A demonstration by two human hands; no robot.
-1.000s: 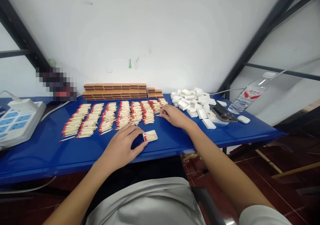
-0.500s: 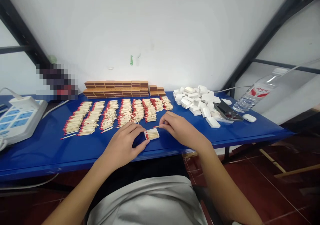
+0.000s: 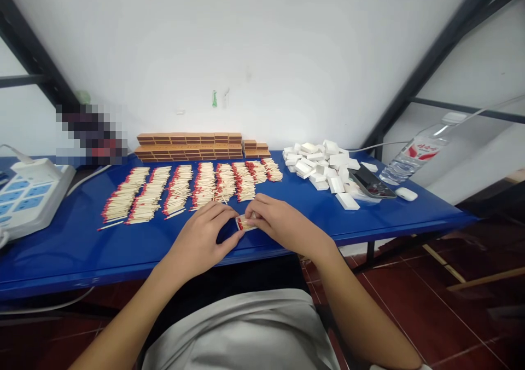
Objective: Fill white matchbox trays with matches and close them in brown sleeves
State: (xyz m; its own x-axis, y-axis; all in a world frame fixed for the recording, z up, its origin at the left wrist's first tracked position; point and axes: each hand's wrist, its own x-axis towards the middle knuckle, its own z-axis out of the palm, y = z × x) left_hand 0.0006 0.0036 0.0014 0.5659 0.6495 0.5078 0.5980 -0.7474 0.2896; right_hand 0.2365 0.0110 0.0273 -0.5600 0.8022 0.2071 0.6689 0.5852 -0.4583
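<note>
A small white tray [image 3: 241, 227] with red-tipped matches in it lies on the blue table, near its front edge. My left hand [image 3: 209, 233] grips the tray's left end between thumb and fingers. Over the tray's right part is my right hand [image 3: 270, 219], its fingers pinched together at the matches inside; what they hold is hidden. Beyond my hands, red-tipped matches [image 3: 204, 186] lie in several slanting rows. Many white trays [image 3: 320, 165] are heaped to the right of the rows.
Brown matchboxes [image 3: 188, 146] stand stacked along the wall. A power strip [image 3: 39, 197] sits at the left. On the right are a phone [image 3: 373, 182], a white case [image 3: 406, 194] and a tilted water bottle [image 3: 418, 154]. The blue table [image 3: 82, 255] has a front edge close to my body.
My right hand has moved left and onto the tray; the match that showed at its fingertips is now hidden. My left hand keeps its hold.
</note>
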